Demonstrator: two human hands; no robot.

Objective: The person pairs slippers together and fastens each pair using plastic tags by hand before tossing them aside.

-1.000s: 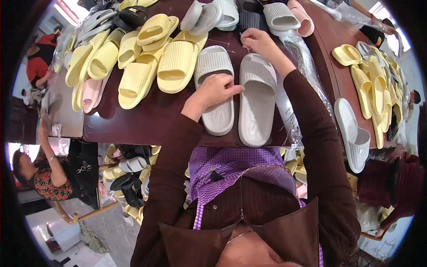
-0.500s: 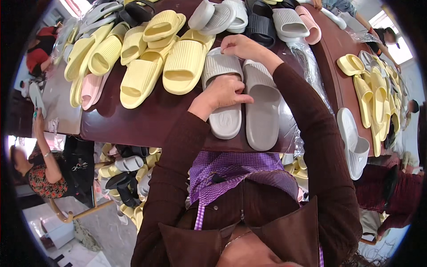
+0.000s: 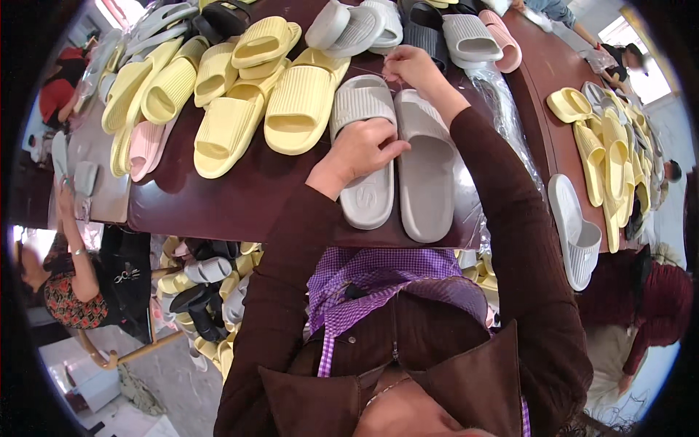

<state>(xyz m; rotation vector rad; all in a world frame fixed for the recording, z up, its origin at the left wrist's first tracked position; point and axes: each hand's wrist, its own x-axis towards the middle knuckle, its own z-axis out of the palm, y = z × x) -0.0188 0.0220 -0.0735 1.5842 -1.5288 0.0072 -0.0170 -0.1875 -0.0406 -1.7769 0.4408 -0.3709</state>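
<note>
A light grey slipper (image 3: 368,197) lies on the dark red table right in front of me, its toe opening toward me. My left hand (image 3: 360,151) is closed over the rear edge of its ribbed strap, thumb sticking out to the right; the fingertips are hidden. Beside it on the right lies a darker grey slipper (image 3: 427,193). Just beyond the two slippers my right hand (image 3: 410,65) is raised, its thumb and fingers pinched together. What it pinches, perhaps a fine thread, is too thin to make out.
Several yellow slippers (image 3: 298,109) lie to the left, with a pink slipper (image 3: 149,146) among them. Grey and black slippers line the far side. Clear plastic wrap (image 3: 502,109) lies at right. A white slipper (image 3: 575,233) juts from the right table's edge. Other people work nearby.
My right hand has moved off the light grey slipper's far end, away and to the right. My left hand has drawn its fingers partly out from under the strap.
</note>
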